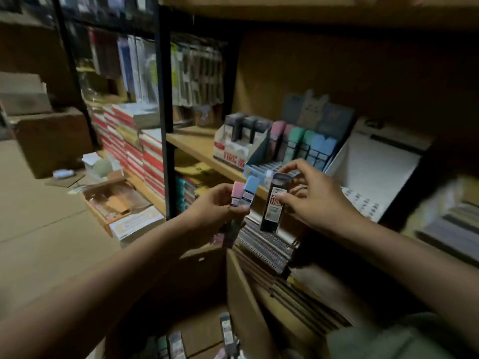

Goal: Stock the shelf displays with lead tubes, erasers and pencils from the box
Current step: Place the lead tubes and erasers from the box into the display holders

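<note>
The left hand (pixel 220 203) pinches a pink lead tube (pixel 237 194) and a blue lead tube (pixel 249 190) together, held just off the shelf's (pixel 197 149) front edge. The right hand (pixel 311 195) grips a black lead tube (pixel 274 203) upright, before the blue display (pixel 261 172) at that edge.

Off to the left of the fingers, red-and-white book stacks (pixel 129 143) climb beside the black shelf post (pixel 164 112). Further left, brown cardboard cartons (pixel 49 141) sit on the floor, a pale round object (pixel 102 167) just in front of them. Up and left of the fingers, packaged goods hang in rows (pixel 197 73). Directly below the fingers lie spiral-bound notebooks (pixel 267 247); well right of them, a blurred stack of papers (pixel 451 226).
</note>
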Available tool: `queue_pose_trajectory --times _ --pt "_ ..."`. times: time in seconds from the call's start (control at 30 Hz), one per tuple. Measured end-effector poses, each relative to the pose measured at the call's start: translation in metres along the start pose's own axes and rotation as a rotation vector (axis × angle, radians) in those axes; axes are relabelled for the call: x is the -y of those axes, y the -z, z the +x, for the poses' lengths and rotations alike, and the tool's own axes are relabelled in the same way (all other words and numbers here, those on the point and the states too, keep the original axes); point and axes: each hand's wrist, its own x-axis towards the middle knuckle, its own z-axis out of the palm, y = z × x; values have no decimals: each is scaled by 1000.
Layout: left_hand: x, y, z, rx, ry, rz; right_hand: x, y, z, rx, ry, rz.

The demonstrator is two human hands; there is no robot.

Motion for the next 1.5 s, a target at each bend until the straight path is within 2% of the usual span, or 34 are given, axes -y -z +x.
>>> queue_pose_trajectory --times 0.17,0.4,0.6,0.77,1.0,1.27,1.37,1.5 --pt "-24 -23 12 57 -51 -99 6 51 7 -191 54 -105" --pt "-34 -25 38 16 -90 -203 11 93 45 -349 67 -168" --pt "-50 2 62 -96 -91 -284 24 73 99 -355 107 -323" --pt "-68 43 70 -227 -74 -354 48 41 153 -354 153 -275" --pt "-61 68 75 -234 -31 -312 51 -8 207 -272 54 -304" --pt "-49 75 86 -242 -16 -379 34 -34 224 -211 -53 -341" --pt "-45 73 90 -238 -8 -407 29 -39 224 -200 -44 -363" --pt "-42 66 95 -199 -3 -385 26 -44 222 -224 -7 -529"
